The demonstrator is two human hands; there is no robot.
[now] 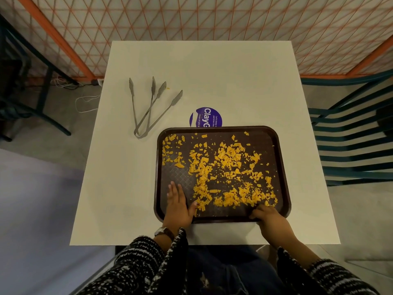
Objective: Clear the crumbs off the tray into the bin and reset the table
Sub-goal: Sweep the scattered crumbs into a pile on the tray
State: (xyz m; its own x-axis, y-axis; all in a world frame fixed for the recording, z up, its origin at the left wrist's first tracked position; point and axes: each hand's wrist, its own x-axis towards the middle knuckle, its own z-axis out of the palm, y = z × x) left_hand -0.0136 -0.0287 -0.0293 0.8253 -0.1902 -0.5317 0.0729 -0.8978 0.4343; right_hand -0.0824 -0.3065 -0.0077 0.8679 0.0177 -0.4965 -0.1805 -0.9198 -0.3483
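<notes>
Nearest the camera, two knitted black-and-white sleeves (pixel 136 265) reach forward over the table's near edge; a wristwatch (pixel 164 231) sits on the left wrist. The left hand (pixel 178 206) lies flat and open, fingers spread, inside the near-left corner of the tray, gripping nothing; judged as steadying the tray or poised to sweep. The right hand (pixel 268 215) is curled over the near rim at the right, fingers closed on that rim, thumb side hidden; judged as a hold ready for lifting or tilting.

The brown tray (pixel 284 167) rests flat on the white table (pixel 212 77), towards its near right; orange crumbs (pixel 225 167) are scattered over most of its floor, thickest at centre and along the near edge, so clearing is judged not yet begun. No bin is visible.

The tray's far rim covers part of a round purple sticker (pixel 205 117). Two pairs of metal tongs (pixel 148 109) lie crossed on the table to the far left, apart from the tray; a single crumb (pixel 168 88) lies beside their tips. A slatted teal chair (pixel 350 150) stands to the right.
</notes>
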